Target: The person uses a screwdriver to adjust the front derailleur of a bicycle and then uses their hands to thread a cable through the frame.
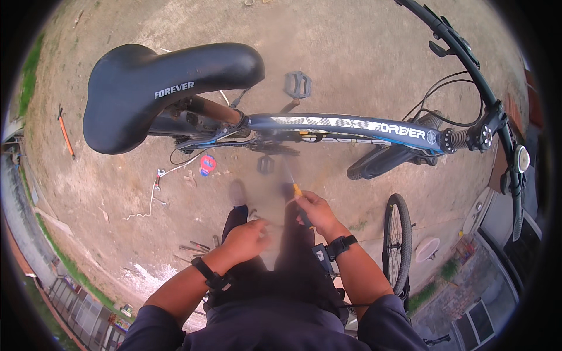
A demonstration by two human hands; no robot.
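A dark bicycle frame (pixel 345 123) stretches crosswise ahead of me, with a black saddle (pixel 126 111) at left and handlebars (pixel 503 117) at right. My right hand (pixel 313 210) grips a screwdriver (pixel 297 191) by its yellow and black handle, the thin shaft pointing up toward the frame below the top tube, short of touching it as far as I can tell. My left hand (pixel 249 237) is beside it, lower and to the left, its fingers smeared by motion. Two pedals (pixel 297 85) show either side of the frame.
An orange-and-black tool (pixel 65 131) lies on the ground at left, near a red-and-blue object (pixel 207 165), a white cord with wrenches (pixel 158 178) and more tools (pixel 193 248). Another bicycle wheel (pixel 397 240) is at my lower right. Building walls line the far right; grass edges the left.
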